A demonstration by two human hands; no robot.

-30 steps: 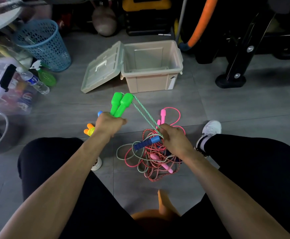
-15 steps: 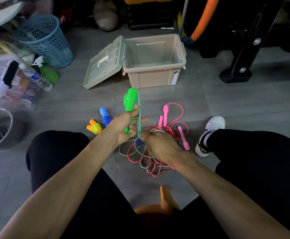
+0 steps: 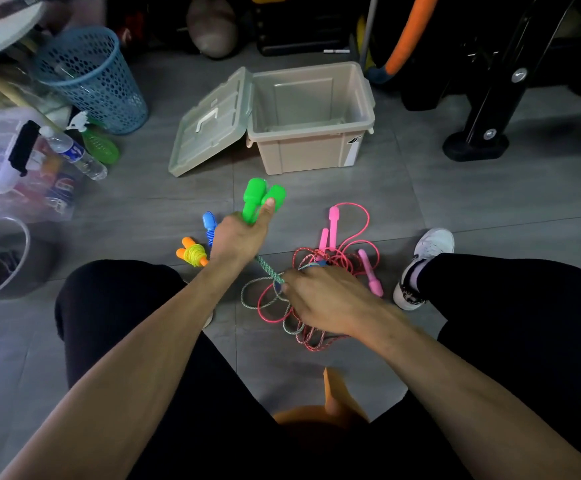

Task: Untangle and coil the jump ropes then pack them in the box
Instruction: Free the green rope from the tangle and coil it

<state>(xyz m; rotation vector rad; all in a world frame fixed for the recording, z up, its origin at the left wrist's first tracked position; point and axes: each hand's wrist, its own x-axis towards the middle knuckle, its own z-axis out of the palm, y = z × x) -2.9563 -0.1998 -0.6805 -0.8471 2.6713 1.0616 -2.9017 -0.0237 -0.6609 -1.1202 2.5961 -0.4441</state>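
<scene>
Head view, landmark: beige box, open and holding nothing, lid leaning at its left side.
Left hand: in front of the box, curled round the two green handles, thumb laid up along them.
Green-white rope: running taut from that fist down to the right hand.
Right hand: nearer the body than the box, fingers closed on the green-white rope just above the tangle.
Tangle: pink and red-white ropes knotted on the floor in front of the box, pink handles at its far edge.
Already coiled: yellow rope with orange handles, left of the tangle.
Step in hand, judged: freeing the green rope.
Doing it well: handles kept together, rope fed through the right fingers slowly, crossings lifted off rather than yanked tight, even loops gathered toward the left fist.
</scene>
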